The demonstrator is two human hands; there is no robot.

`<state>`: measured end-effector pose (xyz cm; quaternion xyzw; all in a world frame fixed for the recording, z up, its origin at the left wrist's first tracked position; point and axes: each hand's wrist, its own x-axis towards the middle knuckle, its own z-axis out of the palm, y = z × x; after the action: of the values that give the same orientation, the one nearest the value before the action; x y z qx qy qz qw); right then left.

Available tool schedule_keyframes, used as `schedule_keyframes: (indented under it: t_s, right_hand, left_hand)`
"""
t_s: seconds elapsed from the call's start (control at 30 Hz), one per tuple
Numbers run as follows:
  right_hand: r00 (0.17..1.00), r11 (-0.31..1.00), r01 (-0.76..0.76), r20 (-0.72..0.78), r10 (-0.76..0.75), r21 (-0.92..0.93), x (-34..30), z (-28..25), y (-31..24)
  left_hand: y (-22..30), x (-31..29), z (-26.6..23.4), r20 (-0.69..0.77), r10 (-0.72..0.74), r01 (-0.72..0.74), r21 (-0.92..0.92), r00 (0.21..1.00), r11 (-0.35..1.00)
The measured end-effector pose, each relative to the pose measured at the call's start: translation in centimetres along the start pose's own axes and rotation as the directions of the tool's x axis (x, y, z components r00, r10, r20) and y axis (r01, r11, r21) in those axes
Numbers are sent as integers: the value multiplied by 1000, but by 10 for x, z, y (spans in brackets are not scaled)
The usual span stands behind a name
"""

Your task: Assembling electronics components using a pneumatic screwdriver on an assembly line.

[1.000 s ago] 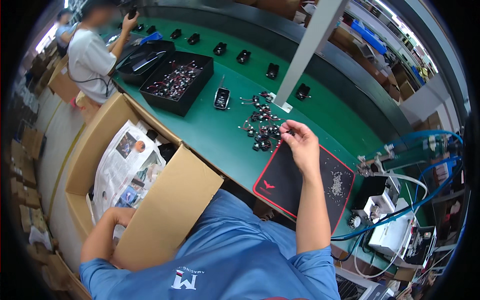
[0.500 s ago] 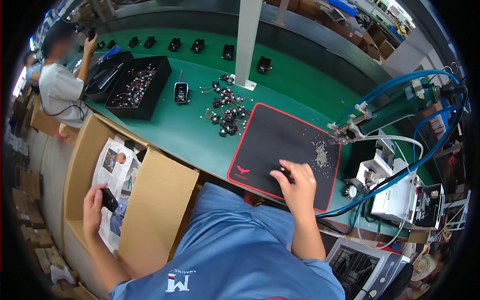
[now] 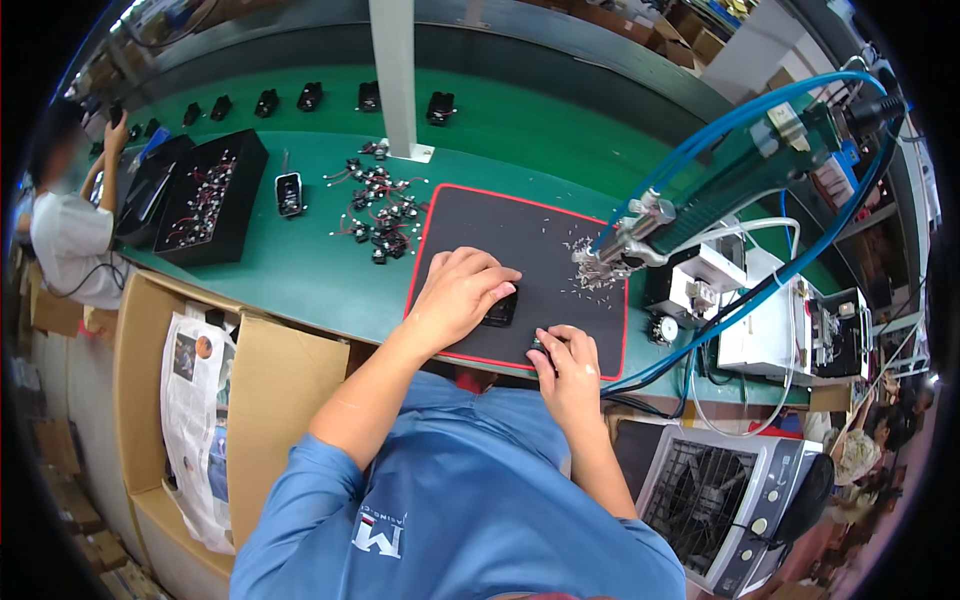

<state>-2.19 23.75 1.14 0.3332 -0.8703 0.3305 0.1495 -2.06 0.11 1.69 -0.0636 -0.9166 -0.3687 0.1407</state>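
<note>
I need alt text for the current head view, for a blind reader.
A person's left hand touches a black case on a red-edged black mat while the right hand pinches a small dark part. Silvery pieces, probably screws, lie on the mat; wired parts lie beside it on a green table.

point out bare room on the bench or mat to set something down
Free: green benchtop between cardboard box and wired parts; black mat between left hand and far edge. Crowded: the mat's right, strewn with silvery bits; its near side, by right hand.
</note>
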Motion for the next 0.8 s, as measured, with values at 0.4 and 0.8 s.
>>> schedule_keyframes:
  t_s: [0.4, 0.8]
  right_hand:
    - [974, 969, -218, 90, 208, 117, 6, -13, 0]
    - [999, 999, 47, -19, -47, -9, 41, 14, -31]
  left_hand:
    - [-13, -13, -3, 119, 206, -203, -35, 971, 979]
    - [-4, -13, 9, 50, 182, -178, -73, 982, 981]
